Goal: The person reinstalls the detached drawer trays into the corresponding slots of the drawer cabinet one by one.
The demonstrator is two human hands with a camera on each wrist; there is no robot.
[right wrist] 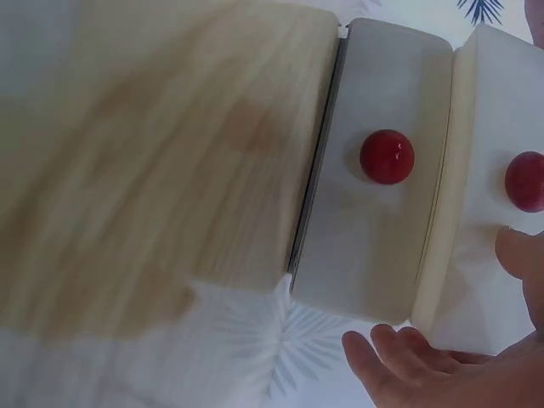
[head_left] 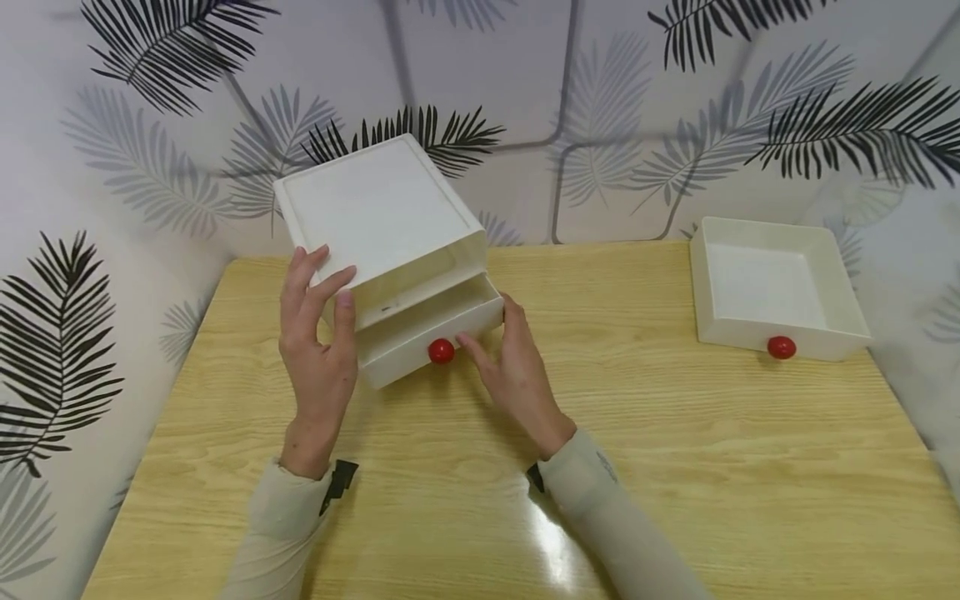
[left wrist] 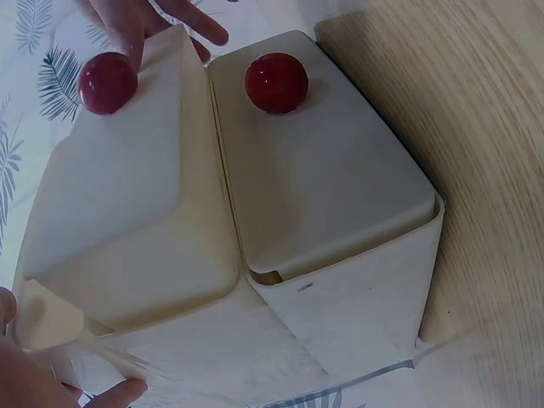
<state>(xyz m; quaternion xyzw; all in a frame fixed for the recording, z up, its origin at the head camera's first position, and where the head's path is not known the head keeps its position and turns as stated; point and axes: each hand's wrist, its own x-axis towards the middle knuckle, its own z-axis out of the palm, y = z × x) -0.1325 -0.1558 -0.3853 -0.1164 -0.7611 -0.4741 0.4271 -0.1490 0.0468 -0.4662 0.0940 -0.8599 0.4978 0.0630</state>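
Note:
A white drawer cabinet [head_left: 382, 204] stands turned at an angle on the table. From its front sticks out a white drawer [head_left: 420, 337] with a red knob [head_left: 441, 351]. My right hand [head_left: 517, 367] grips this drawer's right end, the thumb on the front near the knob and the other fingers round the side. At the cabinet's left front corner, my left hand [head_left: 318, 342] holds on, fingers over the top and thumb at the front edge. Beneath the pulled-out drawer, both wrist views show a lower drawer [right wrist: 374, 229], pushed in, with its own red knob [right wrist: 387, 156].
Apart from the cabinet, a loose white drawer [head_left: 768, 283] with a red knob [head_left: 782, 347] lies at the table's back right. The wooden table [head_left: 637, 400] meets a wall [head_left: 525, 75] with leaf-patterned covering behind the cabinet.

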